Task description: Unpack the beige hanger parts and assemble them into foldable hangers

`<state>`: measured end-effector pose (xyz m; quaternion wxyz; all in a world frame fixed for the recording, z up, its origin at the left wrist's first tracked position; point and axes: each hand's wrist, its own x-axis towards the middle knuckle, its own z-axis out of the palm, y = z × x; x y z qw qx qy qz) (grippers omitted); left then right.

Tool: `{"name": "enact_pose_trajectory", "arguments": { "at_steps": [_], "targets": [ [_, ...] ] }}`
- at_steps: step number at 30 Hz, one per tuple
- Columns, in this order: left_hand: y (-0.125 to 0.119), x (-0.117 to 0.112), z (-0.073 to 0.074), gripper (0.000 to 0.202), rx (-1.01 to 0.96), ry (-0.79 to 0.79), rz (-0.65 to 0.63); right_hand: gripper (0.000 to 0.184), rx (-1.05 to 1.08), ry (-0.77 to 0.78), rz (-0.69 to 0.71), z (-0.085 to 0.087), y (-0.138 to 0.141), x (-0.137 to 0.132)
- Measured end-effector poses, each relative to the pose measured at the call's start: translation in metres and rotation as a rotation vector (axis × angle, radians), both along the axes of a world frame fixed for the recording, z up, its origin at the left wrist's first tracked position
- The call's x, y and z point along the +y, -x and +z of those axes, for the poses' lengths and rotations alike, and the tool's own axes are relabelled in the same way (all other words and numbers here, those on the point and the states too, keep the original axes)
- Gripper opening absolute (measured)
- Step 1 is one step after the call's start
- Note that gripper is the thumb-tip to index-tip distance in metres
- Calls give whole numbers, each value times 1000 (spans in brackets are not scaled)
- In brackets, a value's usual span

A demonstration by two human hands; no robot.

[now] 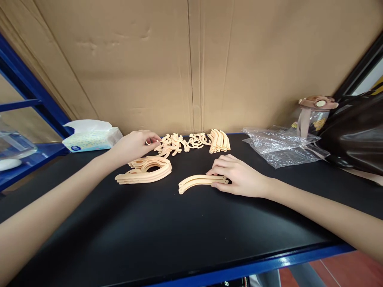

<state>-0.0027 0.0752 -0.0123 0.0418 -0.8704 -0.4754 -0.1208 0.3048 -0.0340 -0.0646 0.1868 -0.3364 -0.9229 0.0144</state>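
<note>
My right hand [239, 175] has its thumb and fingers closed round the right end of two curved beige plastic strips [196, 181], which lie side by side on the black tabletop. Farther off, my left hand [134, 145] is pinched at the left edge of a loose pile of small beige plastic pieces [172, 144]; a thin curved beige piece [147, 142] shows at its fingers. Just below that hand rests a stack of larger curved beige parts [146, 170], partly covered by the wrist.
Small curved beige hooks [197, 140] and a row of bent beige strips [220, 140] lie at the back by the cardboard wall [134, 79]. A tissue pack [91, 137] stands left. Clear plastic bags [278, 145] and a drinking bottle [317, 115] are right.
</note>
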Motion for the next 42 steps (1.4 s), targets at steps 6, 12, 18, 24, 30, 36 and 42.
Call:
{"name": "enact_pose_trajectory", "arguments": {
  "at_steps": [6, 12, 18, 24, 30, 36, 42],
  "targets": [
    [2, 27, 3, 44, 24, 260, -41, 23, 13, 16, 1, -1, -2, 0],
    [0, 27, -6, 41, 3, 341, -51, 23, 0, 15, 4, -1, -1, 0],
    [-4, 22, -8, 39, -8, 305, -43, 23, -5, 22, -1, -1, 0, 1],
    [1, 26, -11, 40, -20, 293, -25, 23, -2, 31, -4, -1, 2, 1],
    [3, 29, -15, 42, -41, 314, -17, 23, 2, 43, -4, -1, 1, 1],
    [4, 27, -15, 41, -20, 350, -51, 23, 4, 36, 2, -2, 1, 0],
    [2, 24, -16, 35, 4, 329, -48, 23, 3, 27, 2, -2, 0, 1]
  ]
}}
